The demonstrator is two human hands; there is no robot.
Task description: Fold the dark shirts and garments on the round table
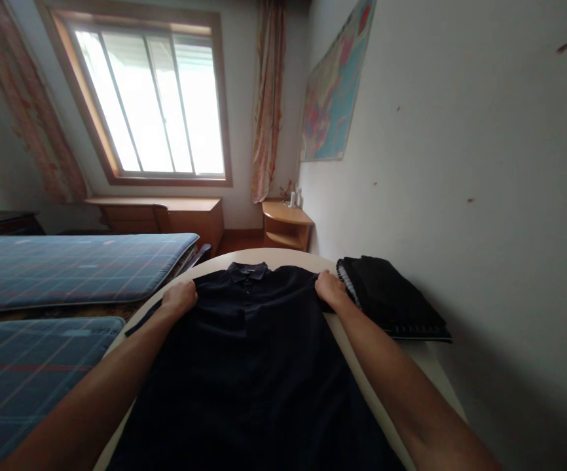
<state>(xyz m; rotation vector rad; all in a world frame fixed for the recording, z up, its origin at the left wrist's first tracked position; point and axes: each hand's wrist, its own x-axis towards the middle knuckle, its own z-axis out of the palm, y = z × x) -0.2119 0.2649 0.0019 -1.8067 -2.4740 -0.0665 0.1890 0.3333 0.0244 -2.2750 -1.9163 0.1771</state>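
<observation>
A dark navy collared shirt (258, 353) lies spread front side up over a pale round-ended table (215, 263), its collar toward the far edge. My left hand (180, 298) is closed on the shirt's left shoulder as I see it, with a bit of sleeve showing beyond the wrist. At the opposite shoulder, my right hand (330, 288) grips the cloth in closed fingers. The shirt's lower part runs out of view at the bottom. Just right of my right hand sits a stack of folded dark clothes (391, 294).
Two plaid mattresses (77, 265) are on the left, close to the table. The white wall (484, 216) borders the right side. Beyond the table stand a corner shelf (288, 212) and a wooden desk (190, 206) under the window (150, 104).
</observation>
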